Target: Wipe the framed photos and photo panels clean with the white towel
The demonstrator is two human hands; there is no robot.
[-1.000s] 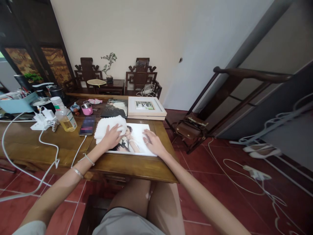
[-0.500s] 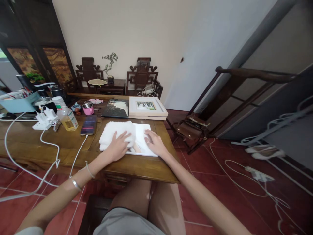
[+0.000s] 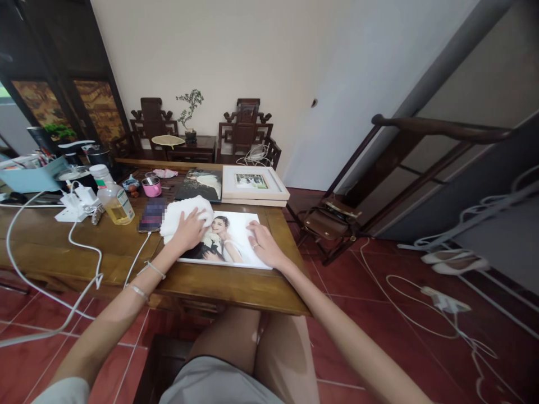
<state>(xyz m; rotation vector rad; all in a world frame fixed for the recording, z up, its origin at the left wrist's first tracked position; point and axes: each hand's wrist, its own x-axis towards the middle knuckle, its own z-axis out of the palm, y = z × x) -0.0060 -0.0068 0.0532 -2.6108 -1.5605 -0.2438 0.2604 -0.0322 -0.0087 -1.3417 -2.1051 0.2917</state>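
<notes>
A glossy photo panel (image 3: 236, 247) printed with a couple's portrait lies flat near the table's front right corner. Over its upper left part, and partly past its edge, lies a bunched white towel (image 3: 177, 216). My left hand (image 3: 190, 230) is on top of the towel, fingers curled over it and pressing down. The panel's left part is hidden beneath towel and hand. On the panel's right side rests my right hand (image 3: 264, 244), its fingers stretched out and a ring on one of them. A phone (image 3: 150, 214) on a white cable lies just left of the towel.
White picture frames (image 3: 255, 193) are stacked behind the panel, beside a dark photo panel (image 3: 197, 186). To the left stand a pink mug (image 3: 152, 186), a bottle (image 3: 115, 202) and a power strip (image 3: 72, 210) with cables. A wooden chair (image 3: 370, 163) stands at right.
My left hand has slid the towel left and slightly away, uncovering more of the portrait. The towel's edge now reaches the phone. My right hand has stayed in place.
</notes>
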